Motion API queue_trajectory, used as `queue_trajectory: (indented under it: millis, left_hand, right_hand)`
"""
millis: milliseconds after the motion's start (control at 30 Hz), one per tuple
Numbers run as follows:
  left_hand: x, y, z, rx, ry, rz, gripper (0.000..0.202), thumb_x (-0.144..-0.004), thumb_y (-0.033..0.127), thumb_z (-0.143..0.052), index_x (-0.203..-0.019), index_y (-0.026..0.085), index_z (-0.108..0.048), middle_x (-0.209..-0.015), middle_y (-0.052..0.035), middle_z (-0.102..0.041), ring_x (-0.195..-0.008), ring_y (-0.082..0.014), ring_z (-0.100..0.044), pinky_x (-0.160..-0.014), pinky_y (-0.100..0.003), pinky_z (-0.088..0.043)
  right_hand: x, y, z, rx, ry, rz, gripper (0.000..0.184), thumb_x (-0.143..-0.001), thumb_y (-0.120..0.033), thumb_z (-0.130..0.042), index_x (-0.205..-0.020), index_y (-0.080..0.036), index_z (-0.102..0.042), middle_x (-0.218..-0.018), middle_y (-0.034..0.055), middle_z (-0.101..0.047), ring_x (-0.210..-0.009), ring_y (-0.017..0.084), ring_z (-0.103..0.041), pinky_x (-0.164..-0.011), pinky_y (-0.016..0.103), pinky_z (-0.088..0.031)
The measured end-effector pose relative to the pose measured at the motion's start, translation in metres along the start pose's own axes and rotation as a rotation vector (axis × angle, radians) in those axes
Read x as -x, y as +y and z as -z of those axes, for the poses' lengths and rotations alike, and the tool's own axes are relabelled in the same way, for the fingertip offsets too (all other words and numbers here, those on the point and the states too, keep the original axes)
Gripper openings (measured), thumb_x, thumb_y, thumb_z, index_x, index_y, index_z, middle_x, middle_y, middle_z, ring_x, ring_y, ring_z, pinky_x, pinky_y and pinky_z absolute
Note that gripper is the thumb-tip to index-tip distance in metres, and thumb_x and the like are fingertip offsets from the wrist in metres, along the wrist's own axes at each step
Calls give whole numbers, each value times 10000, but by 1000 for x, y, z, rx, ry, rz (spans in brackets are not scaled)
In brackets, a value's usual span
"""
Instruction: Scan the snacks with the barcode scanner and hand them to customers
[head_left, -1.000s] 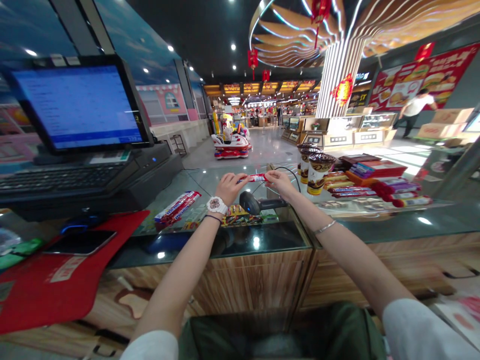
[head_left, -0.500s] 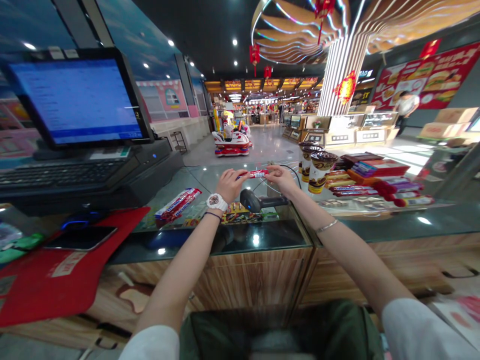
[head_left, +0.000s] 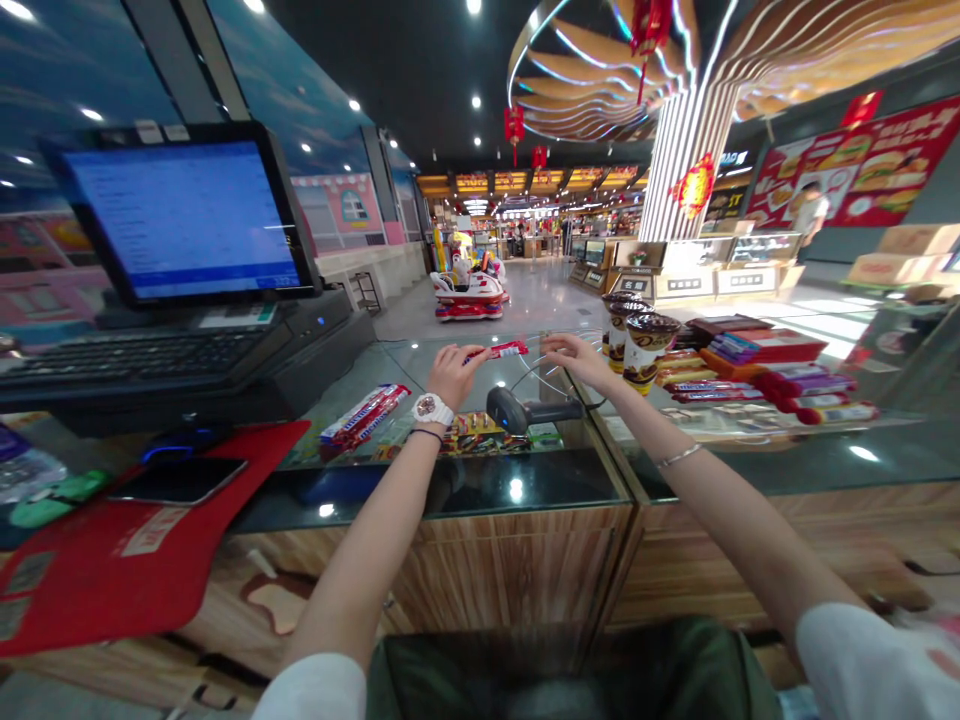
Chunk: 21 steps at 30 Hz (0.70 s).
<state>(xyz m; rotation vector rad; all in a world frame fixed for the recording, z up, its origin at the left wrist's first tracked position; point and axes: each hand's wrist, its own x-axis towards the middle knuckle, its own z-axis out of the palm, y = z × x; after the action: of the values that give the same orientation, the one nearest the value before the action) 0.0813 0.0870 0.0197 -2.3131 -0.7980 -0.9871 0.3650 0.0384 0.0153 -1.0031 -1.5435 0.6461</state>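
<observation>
"Numbers first: how many things are held?"

"One: the left hand (head_left: 450, 374) pinches the left end of a red-wrapped stick (head_left: 510, 349) near the counter's (head_left: 525, 487) far edge. The right hand (head_left: 577, 358) is released, fingers just beside the stick's other end, not touching it."

"Can you read the stick?"

"No, too small. But two larger rolls (head_left: 365, 418), lying towards the counter's left end, both say 'mentos'."

"And cups?"

"Two dark-topped cups (head_left: 646, 352) show clearly, right of the right hand; whether another stands behind, I cannot tell. The front label starts with D; the rest is unclear."

"What sits nearer the front edge?"

"One black scanner (head_left: 514, 408), between the two forearms."

"Further right?"

"Piled wrapped sweets (head_left: 757, 360) beside the cups, overlapping too much to count."

"Far left?"

"One lit monitor (head_left: 187, 215), its text illegible, and one phone (head_left: 180, 480) flat on a red mat (head_left: 112, 590)."
</observation>
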Motion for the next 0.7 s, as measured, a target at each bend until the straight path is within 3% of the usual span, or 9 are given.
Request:
queue_trajectory:
  millis: [100,233,433,533,700]
  left_hand:
    - [1,0,-1,-26,10,-7,425,-914,84,-464,-1234,276,-667,-1172,-61,-712,-994,-216,-625,-994,-434,-448]
    - [1,0,-3,-26,6,0,411,-923,88,-464,-1226,269,-674,-1154,-64,-717,-1000,-215,-627,-990,-426,-454]
    - [1,0,-4,5,-21,48,430,-923,80,-459,-1256,269,-655,-1168,-76,-706,-1058,-228,-615,-1014,-447,-433]
    - [2,-1,-6,11,-25,54,428,-921,74,-460,-1250,263,-659,-1176,-76,-702,-1077,-231,-609,-1018,-446,-422]
    - [3,-2,-7,3,-21,45,421,-921,77,-456,-1240,257,-663,-1154,-73,-708,-1045,-229,-614,-1007,-438,-429]
  right_hand:
    - [10,-1,2,200,-211,35,463,-706,-459,-766,-1089,-207,-693,-1099,84,-717,-964,228,-670,-926,436,-514]
    - [28,-4,-2,367,-418,49,713,-636,-463,-855,-1272,-223,-638,-1274,113,-665,-1120,277,-640,-1004,452,-491]
    - [37,-2,-14,423,-557,91,897,-575,-472,-897,-1370,-220,-567,-1362,143,-609,-1176,302,-622,-1005,438,-496]
    - [37,2,-19,484,-573,111,847,-578,-413,-903,-1336,-199,-591,-1309,145,-643,-1147,301,-637,-988,424,-500]
    - [39,0,-26,586,-561,150,558,-648,-310,-858,-1167,-205,-682,-1134,94,-719,-1033,270,-676,-914,375,-512]
